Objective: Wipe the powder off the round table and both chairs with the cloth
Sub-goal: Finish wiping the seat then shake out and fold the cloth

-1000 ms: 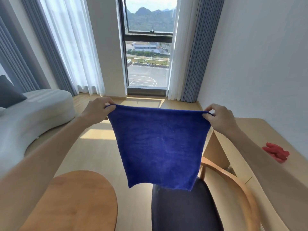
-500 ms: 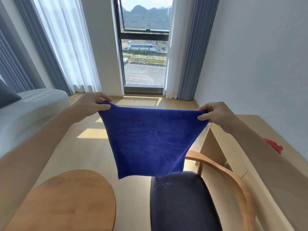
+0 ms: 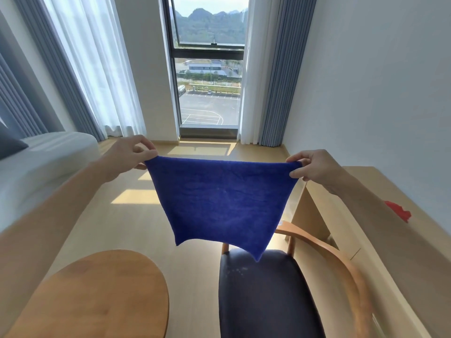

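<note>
Over the last second the cloth (image 3: 223, 203), its 2 top corners pinched by the left hand (image 3: 127, 156) and right hand (image 3: 314, 168), drops toward the chair (image 3: 263, 296) beside the table (image 3: 97, 296), so wiping looks imminent.

cloth (image 3: 223, 203) lifted clear of chair (image 3: 266, 293)

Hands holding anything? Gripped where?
Yes: the blue cloth, spread out in the air. Left hand pinches its top left corner, right hand pinches its top right corner.
</note>
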`<state>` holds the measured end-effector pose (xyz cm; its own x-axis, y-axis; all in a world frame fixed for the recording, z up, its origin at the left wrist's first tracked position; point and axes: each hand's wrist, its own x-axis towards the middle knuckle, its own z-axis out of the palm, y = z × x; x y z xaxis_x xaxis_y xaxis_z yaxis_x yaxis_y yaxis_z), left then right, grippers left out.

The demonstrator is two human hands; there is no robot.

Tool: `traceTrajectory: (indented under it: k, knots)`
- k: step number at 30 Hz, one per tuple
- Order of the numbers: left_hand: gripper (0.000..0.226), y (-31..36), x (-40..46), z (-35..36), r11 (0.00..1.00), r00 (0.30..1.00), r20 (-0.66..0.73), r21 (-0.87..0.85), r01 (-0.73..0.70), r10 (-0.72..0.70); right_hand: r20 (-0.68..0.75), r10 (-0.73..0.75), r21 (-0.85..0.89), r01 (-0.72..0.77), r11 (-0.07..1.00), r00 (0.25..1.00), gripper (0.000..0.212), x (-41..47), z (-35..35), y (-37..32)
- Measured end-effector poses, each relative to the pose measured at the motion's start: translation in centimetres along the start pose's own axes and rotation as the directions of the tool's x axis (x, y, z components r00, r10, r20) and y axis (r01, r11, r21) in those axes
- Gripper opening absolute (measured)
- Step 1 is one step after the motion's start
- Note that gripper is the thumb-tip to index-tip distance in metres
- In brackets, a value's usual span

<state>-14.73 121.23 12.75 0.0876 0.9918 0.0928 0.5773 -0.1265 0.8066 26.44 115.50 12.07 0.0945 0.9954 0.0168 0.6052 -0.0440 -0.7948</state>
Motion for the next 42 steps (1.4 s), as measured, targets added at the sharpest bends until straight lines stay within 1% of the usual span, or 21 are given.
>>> traceTrajectory:
  k: [2,4,5,7,9,11,13,16,19,22,25,27,32,37,40,42]
  knots:
    - [0.011,0.0,-0.1,0.0,1.0,0.999,0.031,-0.018,-0.015,0.015,-0.043,-0.057,-0.071,0.054,0.996,0.997,0.023,0.2,0.1,0.3]
    - [0.018,0.1,-0.2,0.0,0.999,0.996,0.079,0.03,-0.035,0.033,-0.088,-0.098,-0.158,0.084,0.984,0.991,0.023,0.4,0.1,0.5]
    - [0.019,0.1,-0.2,0.0,0.996,0.994,0.093,0.074,-0.058,0.051,-0.109,-0.11,-0.19,0.088,0.978,0.988,0.023,0.5,0.2,0.6]
    - [0.01,0.0,0.0,0.1,0.976,0.991,0.082,0.179,-0.121,0.108,-0.141,-0.134,-0.239,0.097,0.966,0.981,0.023,0.6,0.3,0.6]
    - [0.018,-0.2,0.4,0.3,0.947,0.99,0.059,0.289,-0.142,0.131,-0.143,-0.146,-0.27,0.103,0.957,0.979,0.022,0.7,0.4,0.6]
    - [0.019,-0.2,0.5,0.6,0.927,0.991,0.04,0.351,-0.131,0.125,-0.127,-0.132,-0.236,0.099,0.967,0.983,0.021,0.8,0.4,0.8]
    - [0.016,-0.3,0.7,0.8,0.926,0.993,0.015,0.359,-0.116,0.119,-0.114,-0.105,-0.164,0.085,0.983,0.988,0.02,0.8,0.3,1.0]
    - [0.018,-0.4,0.9,1.1,0.917,0.998,0.007,0.394,-0.066,0.069,-0.114,-0.045,-0.065,0.038,0.997,0.992,0.015,0.8,0.4,1.1]
    - [0.015,-0.4,0.7,2.1,0.94,0.999,-0.028,0.339,0.035,-0.027,-0.137,0.015,0.001,-0.015,1.0,0.99,0.012,0.9,1.0,0.9]
    - [0.015,-0.2,0.5,3.5,0.965,0.991,-0.046,0.225,0.131,-0.124,-0.159,0.062,0.034,-0.057,0.998,0.985,0.01,1.0,2.1,0.6]
    - [0.015,0.9,-0.1,5.3,0.972,0.976,-0.052,0.095,0.217,-0.212,-0.159,0.071,0.013,-0.07,0.997,0.985,0.006,0.9,3.6,0.1]
    - [0.014,2.0,-0.5,7.0,0.969,0.969,-0.016,0.013,0.246,-0.245,-0.128,0.062,0.0,-0.063,0.998,0.99,0.007,0.7,4.9,-0.8]
    - [0.013,5.0,-1.5,11.2,0.952,0.954,0.106,-0.097,0.289,-0.279,-0.063,-0.028,-0.072,0.023,0.997,0.998,0.011,0.1,8.3,-3.2]
    - [0.017,7.0,-2.1,14.2,0.912,0.925,0.225,-0.207,0.353,-0.307,0.087,-0.182,-0.037,0.186,0.982,0.979,0.015,-0.7,10.4,-4.4]
    - [0.019,7.2,-2.3,14.2,0.887,0.912,0.278,-0.269,0.376,-0.302,0.16,-0.197,0.011,0.197,0.98,0.967,0.014,-0.7,10.0,-4.4]
    - [0.017,7.2,-2.3,13.7,0.876,0.906,0.324,-0.308,0.372,-0.271,0.208,-0.221,0.014,0.223,0.975,0.953,0.014,-0.7,9.7,-4.1]
